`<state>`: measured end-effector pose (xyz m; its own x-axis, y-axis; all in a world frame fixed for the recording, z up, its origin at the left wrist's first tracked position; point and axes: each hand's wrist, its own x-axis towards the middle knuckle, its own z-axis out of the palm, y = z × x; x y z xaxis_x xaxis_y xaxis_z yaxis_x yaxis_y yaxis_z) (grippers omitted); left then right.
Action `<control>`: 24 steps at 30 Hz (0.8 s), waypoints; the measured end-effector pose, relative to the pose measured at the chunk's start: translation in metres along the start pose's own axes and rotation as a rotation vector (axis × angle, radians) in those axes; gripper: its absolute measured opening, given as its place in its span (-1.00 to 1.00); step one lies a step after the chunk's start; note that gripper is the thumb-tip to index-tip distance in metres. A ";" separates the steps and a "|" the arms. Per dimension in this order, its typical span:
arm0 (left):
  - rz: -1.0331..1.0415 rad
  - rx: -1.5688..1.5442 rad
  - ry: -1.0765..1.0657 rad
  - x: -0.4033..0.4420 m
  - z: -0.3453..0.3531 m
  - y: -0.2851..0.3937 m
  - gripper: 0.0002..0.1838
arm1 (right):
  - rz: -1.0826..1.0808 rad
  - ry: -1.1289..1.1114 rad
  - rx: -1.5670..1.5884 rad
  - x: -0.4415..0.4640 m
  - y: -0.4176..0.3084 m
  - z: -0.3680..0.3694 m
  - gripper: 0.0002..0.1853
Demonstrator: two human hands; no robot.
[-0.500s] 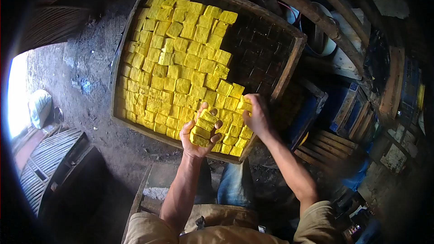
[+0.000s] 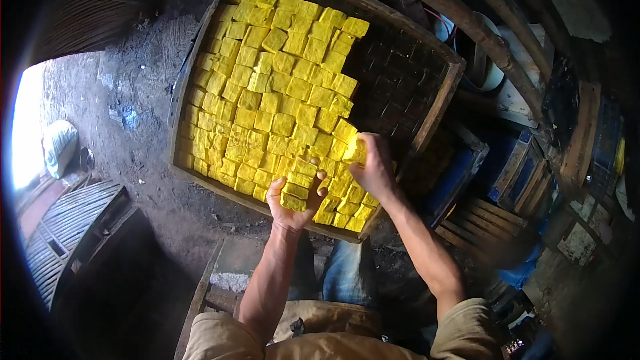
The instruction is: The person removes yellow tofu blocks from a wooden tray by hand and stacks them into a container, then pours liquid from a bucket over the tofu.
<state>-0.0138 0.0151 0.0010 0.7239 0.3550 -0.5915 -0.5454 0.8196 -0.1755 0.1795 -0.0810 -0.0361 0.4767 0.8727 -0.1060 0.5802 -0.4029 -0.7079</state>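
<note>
Rows of yellow tofu blocks (image 2: 283, 63) cover most of a wooden-framed tray (image 2: 433, 103) with a dark woven bottom. In my left hand (image 2: 293, 217), palm up with curled fingers, lies a short row of tofu blocks (image 2: 297, 187), held above the tray's near part. My right hand (image 2: 375, 167) pinches a single tofu block (image 2: 356, 151) at the right edge of the laid rows. Its fingertips partly hide that block, and I cannot tell whether it rests on the tray bottom.
A bamboo pole (image 2: 460, 17) curves past the tray's far right corner, with white buckets (image 2: 492, 70) behind it. Blue-sided wooden crates (image 2: 510, 163) stand on the right. At lower left is a slatted bamboo rack (image 2: 73, 233), and a pale sack (image 2: 60, 148) sits beyond it.
The view has shifted, so the tray appears slightly further right and higher. My right hand has moved its tofu block a little left and closer against the laid rows. My left hand keeps its blocks.
</note>
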 end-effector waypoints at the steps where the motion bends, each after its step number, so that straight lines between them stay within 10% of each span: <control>1: 0.003 -0.002 -0.001 0.001 -0.004 0.001 -0.38 | 0.223 -0.031 0.025 0.002 -0.007 -0.007 -0.41; 6: 0.045 0.002 0.017 0.005 -0.009 0.007 -0.39 | 0.173 -0.039 0.375 0.022 -0.008 -0.022 -0.45; 10: 0.045 -0.036 -0.056 0.010 -0.018 0.007 -0.40 | 0.098 -0.032 -0.204 0.038 -0.025 0.008 -0.34; 18: 0.144 -0.151 -0.012 0.016 -0.014 0.017 -0.42 | 0.100 -0.154 -0.170 0.021 -0.051 0.024 -0.15; 24: 0.206 -0.182 0.032 0.036 0.003 0.017 -0.42 | -0.013 -0.126 0.292 0.045 -0.018 0.001 -0.59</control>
<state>0.0040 0.0430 -0.0207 0.5775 0.4895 -0.6534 -0.7490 0.6361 -0.1855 0.1899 -0.0343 -0.0288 0.3744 0.9118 -0.1685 0.3632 -0.3114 -0.8781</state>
